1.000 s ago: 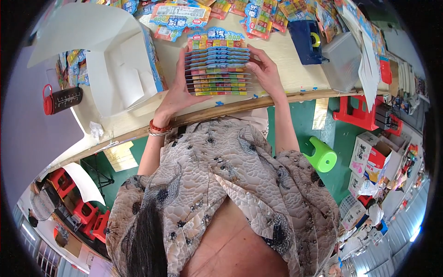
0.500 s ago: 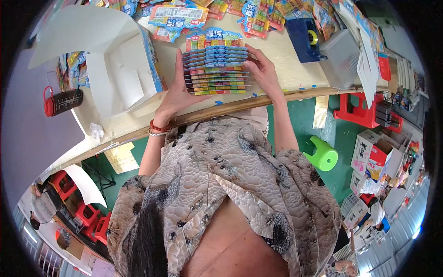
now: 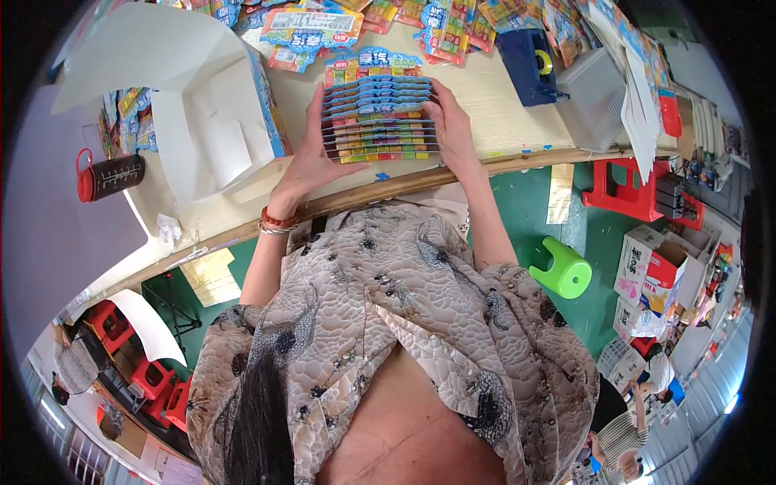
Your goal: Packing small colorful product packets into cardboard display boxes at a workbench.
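Between my two hands stands a stack of colourful carded packs (image 3: 376, 109), fanned in steps, with wavy blue headers and rows of small red, yellow and green pieces. My left hand (image 3: 311, 158) is closed on its left side, thumb along the near bottom edge and fingers up the side. At the right side, my right hand (image 3: 454, 133) grips the edges, its thumb against the cards and fingers partly hidden behind. The stack's near edge is close to the wooden table edge (image 3: 388, 187).
Left of the stack is an open white box (image 3: 212, 145) with its flap raised. Beyond it lies a dark bottle with a red lid (image 3: 113, 177). Loose packs (image 3: 311, 31) cover the far side. A blue tape dispenser (image 3: 525, 69) and a clear plastic bin (image 3: 592, 101) stand at right.
My right hand has closed in on the stack's right side, its fingers now pressed along the edges. The cards sit slightly more compactly; my left hand has barely moved.
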The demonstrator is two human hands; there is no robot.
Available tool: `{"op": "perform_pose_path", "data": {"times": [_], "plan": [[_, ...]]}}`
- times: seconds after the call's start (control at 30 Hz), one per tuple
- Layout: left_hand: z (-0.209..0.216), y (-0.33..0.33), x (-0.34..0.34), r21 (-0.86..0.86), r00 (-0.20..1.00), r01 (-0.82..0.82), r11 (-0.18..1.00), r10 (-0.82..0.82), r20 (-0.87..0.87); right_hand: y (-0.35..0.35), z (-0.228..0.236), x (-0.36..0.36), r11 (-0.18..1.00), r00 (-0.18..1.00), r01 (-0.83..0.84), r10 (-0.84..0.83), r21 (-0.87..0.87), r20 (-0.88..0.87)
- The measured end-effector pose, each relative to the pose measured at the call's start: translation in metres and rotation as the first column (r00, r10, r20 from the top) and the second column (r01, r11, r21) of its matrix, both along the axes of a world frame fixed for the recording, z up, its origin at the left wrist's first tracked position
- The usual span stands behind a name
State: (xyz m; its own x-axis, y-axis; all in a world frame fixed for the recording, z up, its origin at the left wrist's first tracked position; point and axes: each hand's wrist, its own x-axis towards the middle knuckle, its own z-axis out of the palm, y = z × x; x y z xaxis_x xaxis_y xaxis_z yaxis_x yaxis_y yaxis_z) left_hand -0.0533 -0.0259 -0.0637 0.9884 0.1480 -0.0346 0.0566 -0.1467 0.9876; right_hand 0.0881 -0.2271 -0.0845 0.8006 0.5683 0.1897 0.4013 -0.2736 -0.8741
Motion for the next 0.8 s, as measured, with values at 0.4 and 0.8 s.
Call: {"op": "perform_pose_path", "data": {"times": [0.4,0.8], "plan": [[-0.004,0.000,0.003,-0.075,1.000,0.000,0.997,0.001,0.005,-0.009,-0.013,0.010,0.992,0.961,-0.060,0.088,0.113,-0.263],[-0.008,0.006,-0.001,0.163,0.992,-0.002,0.987,-0.019,0.127,0.002,0.084,0.025,0.680,0.734,-0.519,0.665,-0.518,0.139]]}}
